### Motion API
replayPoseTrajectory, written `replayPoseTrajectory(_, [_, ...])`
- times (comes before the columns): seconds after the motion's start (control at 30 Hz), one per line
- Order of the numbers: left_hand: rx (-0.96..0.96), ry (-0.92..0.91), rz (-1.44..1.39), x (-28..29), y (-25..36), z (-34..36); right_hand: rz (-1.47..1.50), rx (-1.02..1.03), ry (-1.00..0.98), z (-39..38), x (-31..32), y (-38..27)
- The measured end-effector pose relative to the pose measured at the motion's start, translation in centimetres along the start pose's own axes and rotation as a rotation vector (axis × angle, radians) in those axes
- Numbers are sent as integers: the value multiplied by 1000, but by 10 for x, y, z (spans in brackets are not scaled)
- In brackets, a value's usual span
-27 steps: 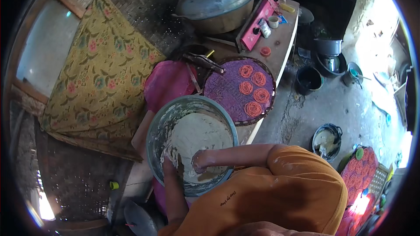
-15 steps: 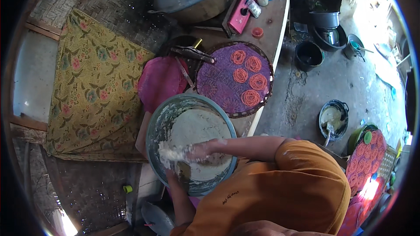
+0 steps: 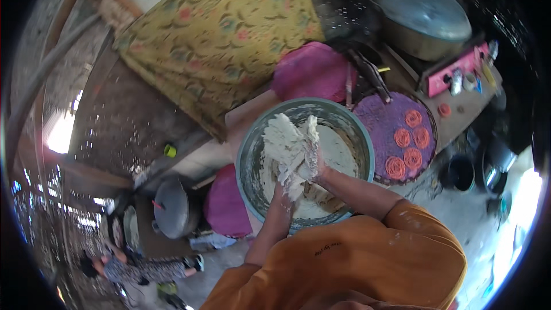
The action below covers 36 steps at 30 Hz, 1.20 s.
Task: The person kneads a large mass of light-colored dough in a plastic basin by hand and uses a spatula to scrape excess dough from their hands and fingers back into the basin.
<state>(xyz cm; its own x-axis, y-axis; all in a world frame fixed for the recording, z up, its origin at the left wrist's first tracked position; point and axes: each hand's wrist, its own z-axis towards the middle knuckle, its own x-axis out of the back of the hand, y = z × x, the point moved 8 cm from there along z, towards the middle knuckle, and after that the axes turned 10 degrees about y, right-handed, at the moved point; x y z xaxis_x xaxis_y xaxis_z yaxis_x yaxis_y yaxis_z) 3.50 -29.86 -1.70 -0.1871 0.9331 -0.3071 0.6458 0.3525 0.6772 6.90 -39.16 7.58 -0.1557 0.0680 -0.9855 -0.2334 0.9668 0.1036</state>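
Note:
A wide grey-green basin in front of me holds pale flour or dough, with sticky smears on its inner wall. Over the basin, a ragged whitish lump of dough is held up between my two hands. My left hand grips its near lower side, fingers mostly hidden by dough. Close beside it, my right hand is coated in dough and closed on the lump's right part.
Right of the basin lies a round purple-lined tray with several orange coiled rounds. Pink-covered rounds and a big lidded pot stand beyond. A lidded pot is at left; a person is farther off at lower left.
The view has turned, shifting the basin rightward. My left hand has come from the rim to meet my right hand, and a larger dough lump is now held up between them.

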Motion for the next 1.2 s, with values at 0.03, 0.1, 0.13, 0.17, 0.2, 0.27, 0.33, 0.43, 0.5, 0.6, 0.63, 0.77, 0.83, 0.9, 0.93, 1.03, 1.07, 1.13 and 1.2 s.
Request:
replayPoseTrajectory(0.03, [27,-19,-21,-12,6,1,-144,110,297,-11,14,-8])
replayPoseTrajectory(0.1, [79,-56,-61,-30,12,-4,-70,135,265,-9,47,-12])
replayPoseTrajectory(0.13, [107,-76,-82,-36,12,-8,1,158,237,-11,50,-15])
replayPoseTrajectory(0.17, [136,-95,-102,-42,13,-11,-104,222,349,-20,63,-20])
replayPoseTrajectory(0.2, [135,-96,-104,-38,9,1,-106,222,348,-22,74,-21])
replayPoseTrajectory(0.27, [130,-260,-74,-45,5,10,-117,152,487,-25,113,-20])
replayPoseTrajectory(0.33, [159,-303,-54,-60,15,8,-261,143,537,-34,108,-26])
replayPoseTrajectory(0.43, [204,-318,-24,-55,18,22,-449,181,589,-53,75,-26])
replayPoseTrajectory(0.5, [257,-298,-58,-46,16,35,-493,228,596,-58,74,-26])
replayPoseTrajectory(0.6, [245,-274,-13,-25,9,58,850,-337,216,-60,82,14])
replayPoseTrajectory(0.63, [244,-276,-13,-19,6,69,1285,-526,50,-66,69,12])
replayPoseTrajectory(0.77, [-40,-99,212,21,26,109,3078,-782,-392,-89,34,-36])
replayPoseTrajectory(0.83, [-229,-133,391,36,35,117,4442,-398,-786,-96,36,-31])
replayPoseTrajectory(0.9, [-444,-120,840,21,41,92,4450,-625,-832,-89,38,-37])
replayPoseTrajectory(0.93, [-384,-222,786,-8,44,56,4447,-859,-870,-86,41,-43])
replayPoseTrajectory(1.03, [-644,-365,957,-42,41,14,4514,-837,-719,-80,52,-35])
replayPoseTrajectory(1.07, [-964,-414,1190,-54,42,-2,4528,-972,-609,-77,36,-31])
replayPoseTrajectory(1.13, [-931,-438,1368,-78,55,-24,4463,-1098,-901,-80,28,-38])
replayPoseTrajectory(1.2, [-910,-363,1504,-77,60,-24,4161,-1154,-533,-72,71,-40])
